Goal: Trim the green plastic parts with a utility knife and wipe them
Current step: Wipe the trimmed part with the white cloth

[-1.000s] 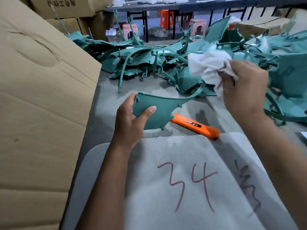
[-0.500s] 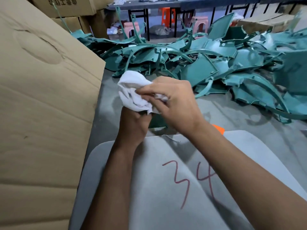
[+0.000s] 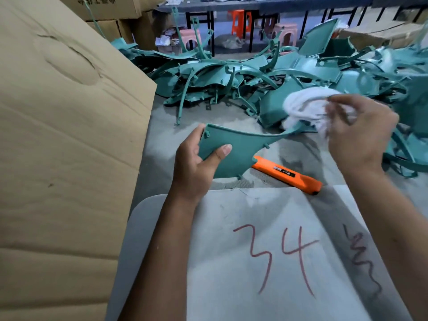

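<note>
Judging by the orange utility knife [image 3: 287, 174] laid aside, one green plastic part [image 3: 234, 149], gripped by the left hand [image 3: 196, 163], was being wiped with a white rag [image 3: 308, 107] bunched in the right hand [image 3: 361, 135], while the heaped pile of parts [image 3: 254, 82] remained.

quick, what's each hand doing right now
Left hand: grips the green plastic part.
Right hand: holds the white cloth.

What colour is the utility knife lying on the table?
Orange utility knife, with a small black label on its side; seen in the head view.
</note>
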Available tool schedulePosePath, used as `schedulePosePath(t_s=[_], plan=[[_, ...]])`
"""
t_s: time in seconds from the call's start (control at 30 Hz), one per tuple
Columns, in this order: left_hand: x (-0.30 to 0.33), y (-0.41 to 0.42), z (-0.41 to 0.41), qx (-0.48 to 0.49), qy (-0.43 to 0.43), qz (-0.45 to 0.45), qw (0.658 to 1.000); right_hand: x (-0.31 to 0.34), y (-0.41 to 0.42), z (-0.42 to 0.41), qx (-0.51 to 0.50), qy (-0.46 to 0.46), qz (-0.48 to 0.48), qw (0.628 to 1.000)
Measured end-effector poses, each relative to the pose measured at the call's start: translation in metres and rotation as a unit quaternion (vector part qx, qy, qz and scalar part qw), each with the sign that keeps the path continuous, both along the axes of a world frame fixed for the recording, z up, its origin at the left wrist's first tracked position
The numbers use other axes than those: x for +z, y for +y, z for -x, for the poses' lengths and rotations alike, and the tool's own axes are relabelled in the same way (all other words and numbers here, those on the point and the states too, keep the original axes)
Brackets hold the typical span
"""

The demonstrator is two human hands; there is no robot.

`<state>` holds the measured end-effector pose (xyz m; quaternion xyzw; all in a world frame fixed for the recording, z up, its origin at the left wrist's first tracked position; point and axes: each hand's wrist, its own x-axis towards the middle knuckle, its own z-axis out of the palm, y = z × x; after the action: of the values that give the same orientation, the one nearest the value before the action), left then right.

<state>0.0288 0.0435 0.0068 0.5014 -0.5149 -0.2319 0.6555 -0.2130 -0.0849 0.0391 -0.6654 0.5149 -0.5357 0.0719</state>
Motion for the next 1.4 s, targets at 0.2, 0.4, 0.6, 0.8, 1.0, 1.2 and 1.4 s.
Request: schedulePosePath(t_s=[0.2, 0.4, 0.6, 0.8, 1.0, 1.2, 1.4], plan=[[0.0, -0.001, 0.002, 0.051, 0.056, 0.008, 0.997, -0.029, 0.022, -0.03, 0.041, -0.378, -0.149, 0.913], [0.001, -0.004, 0.011, 0.023, 0.163, -0.012, 0.986, -0.03, 0.06, -0.044, 0.265, -0.37, -0.19, 0.87], [0.003, -0.01, 0.031, -0.029, 0.228, -0.028, 0.973, -0.034, 0.069, -0.046, 0.352, -0.329, -0.232, 0.845], [0.009, -0.007, 0.016, 0.024, 0.209, -0.078, 0.974, -0.037, 0.061, -0.037, 0.398, -0.337, -0.237, 0.819], [0.007, 0.003, -0.012, 0.027, 0.13, -0.098, 0.986, -0.033, 0.064, -0.035, 0.439, -0.348, -0.275, 0.781], [0.003, -0.004, -0.008, 0.137, 0.071, -0.044, 0.987, -0.033, 0.063, -0.035, 0.436, -0.333, -0.277, 0.789], [0.002, -0.007, -0.017, 0.186, 0.339, -0.118, 0.915, -0.033, 0.062, -0.031, 0.416, -0.346, -0.274, 0.795]])
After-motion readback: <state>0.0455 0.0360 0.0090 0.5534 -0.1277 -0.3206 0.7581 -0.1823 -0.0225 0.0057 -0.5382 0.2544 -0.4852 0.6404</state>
